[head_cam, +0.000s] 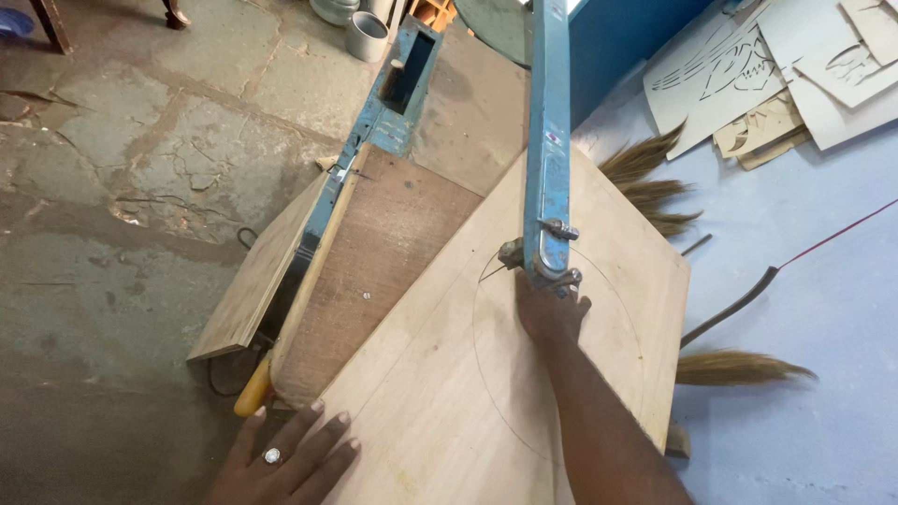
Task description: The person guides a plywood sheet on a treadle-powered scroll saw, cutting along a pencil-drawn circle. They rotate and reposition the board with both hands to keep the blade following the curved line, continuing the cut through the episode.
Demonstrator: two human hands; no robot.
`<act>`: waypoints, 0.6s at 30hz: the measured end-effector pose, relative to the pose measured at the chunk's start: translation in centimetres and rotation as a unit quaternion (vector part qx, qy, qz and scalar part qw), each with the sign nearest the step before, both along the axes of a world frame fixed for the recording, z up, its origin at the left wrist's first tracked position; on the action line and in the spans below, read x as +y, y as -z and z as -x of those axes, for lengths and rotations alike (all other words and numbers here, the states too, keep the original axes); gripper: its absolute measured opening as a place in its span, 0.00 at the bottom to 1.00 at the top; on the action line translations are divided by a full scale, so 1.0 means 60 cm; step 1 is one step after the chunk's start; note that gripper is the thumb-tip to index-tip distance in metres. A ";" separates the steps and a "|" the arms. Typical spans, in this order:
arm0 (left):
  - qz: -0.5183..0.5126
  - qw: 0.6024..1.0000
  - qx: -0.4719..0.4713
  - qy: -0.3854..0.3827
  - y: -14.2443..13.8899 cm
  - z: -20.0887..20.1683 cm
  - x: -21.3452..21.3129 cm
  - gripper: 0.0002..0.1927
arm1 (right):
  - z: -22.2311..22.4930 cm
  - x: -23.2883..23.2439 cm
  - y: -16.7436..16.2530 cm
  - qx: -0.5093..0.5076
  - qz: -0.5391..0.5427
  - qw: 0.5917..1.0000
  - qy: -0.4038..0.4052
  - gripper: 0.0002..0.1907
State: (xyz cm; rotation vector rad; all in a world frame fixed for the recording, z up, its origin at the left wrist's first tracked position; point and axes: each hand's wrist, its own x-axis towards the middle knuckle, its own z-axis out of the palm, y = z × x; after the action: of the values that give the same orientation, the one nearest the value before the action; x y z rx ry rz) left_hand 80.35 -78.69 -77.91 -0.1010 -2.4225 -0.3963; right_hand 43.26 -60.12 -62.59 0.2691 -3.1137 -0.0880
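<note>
My right hand point(552, 313) lay flat and open on the plywood sheet point(468, 393), touching the tip of the blue saw arm point(548, 140), whose long axis ran straight away from me. The blade met the pencilled circle point(486, 374) just beside that hand. My left hand point(285, 458) was spread open on the sheet's near-left edge, well apart from the blade.

Right hand point(550, 313) flat on plywood board point(449, 393) under blue saw arm point(548, 140); left hand point(281, 458) pressing board edge.
</note>
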 end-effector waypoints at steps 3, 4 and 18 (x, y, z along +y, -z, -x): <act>-0.002 0.999 -0.040 0.024 0.001 0.002 -0.005 0.23 | -0.006 -0.004 -0.006 0.022 0.047 0.998 -0.021 0.36; -0.006 0.997 -0.071 0.038 0.001 0.001 -0.006 0.24 | -0.007 -0.002 -0.005 0.009 0.051 0.999 -0.014 0.36; 0.039 0.999 0.002 0.017 -0.011 0.001 -0.030 0.26 | 0.002 -0.004 0.006 0.003 0.047 0.999 -0.011 0.37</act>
State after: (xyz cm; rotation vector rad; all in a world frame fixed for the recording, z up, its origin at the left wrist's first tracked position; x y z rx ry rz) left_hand 80.29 -80.48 -77.25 -0.1780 -2.4349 -0.3165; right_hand 43.12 -60.33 -62.95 0.2993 -3.0976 0.0563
